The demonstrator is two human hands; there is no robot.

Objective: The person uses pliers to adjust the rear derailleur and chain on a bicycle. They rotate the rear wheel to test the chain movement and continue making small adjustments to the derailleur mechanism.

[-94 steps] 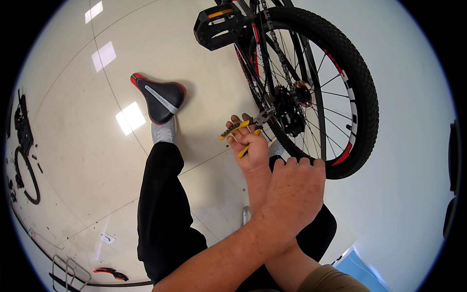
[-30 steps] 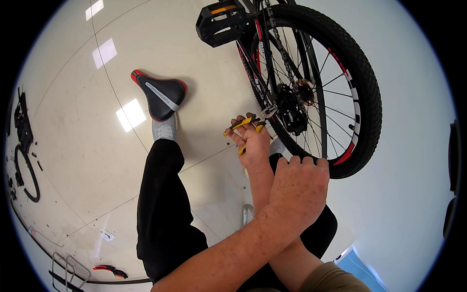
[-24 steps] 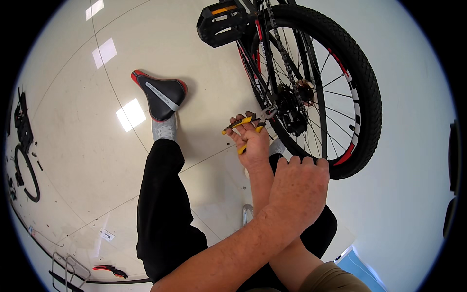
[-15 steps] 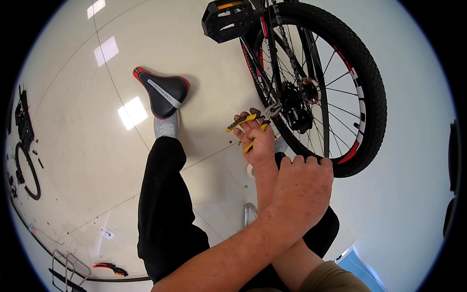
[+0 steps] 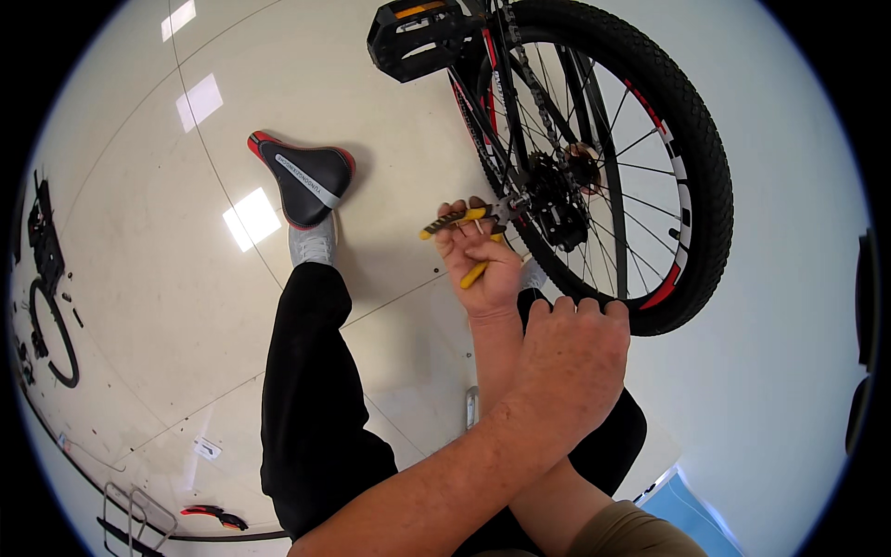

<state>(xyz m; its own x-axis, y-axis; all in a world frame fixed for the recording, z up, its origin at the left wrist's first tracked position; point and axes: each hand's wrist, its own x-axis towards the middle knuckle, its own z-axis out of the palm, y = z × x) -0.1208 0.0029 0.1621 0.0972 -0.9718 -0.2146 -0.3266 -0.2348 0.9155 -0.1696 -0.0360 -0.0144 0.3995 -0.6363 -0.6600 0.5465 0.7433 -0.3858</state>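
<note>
My forearms cross. My left hand (image 5: 583, 343) reaches over to the right and grips the near edge of the knobby bicycle tire (image 5: 710, 213), its fingertips hidden by the hand. My right hand (image 5: 487, 274), under the left arm, holds pliers (image 5: 461, 220) with yellow and black handles spread apart. The pliers' jaws lie at the rear derailleur (image 5: 561, 218), beside the wheel hub; whether they pinch anything I cannot tell. The chain (image 5: 534, 84) runs up from the sprockets. The wheel has black spokes and a rim with red and white marks.
A black pedal (image 5: 418, 39) sticks out at the top. On the tiled floor stands a black and red saddle (image 5: 302, 181) by my left shoe (image 5: 314, 243). Loose bike parts (image 5: 46, 232) lie far left, with a metal rack (image 5: 139, 511) at lower left.
The pliers and my right hand have shifted slightly left, and the handles have turned a little. The bicycle and the saddle appear slightly further left in view. My left hand stays on the tire.
</note>
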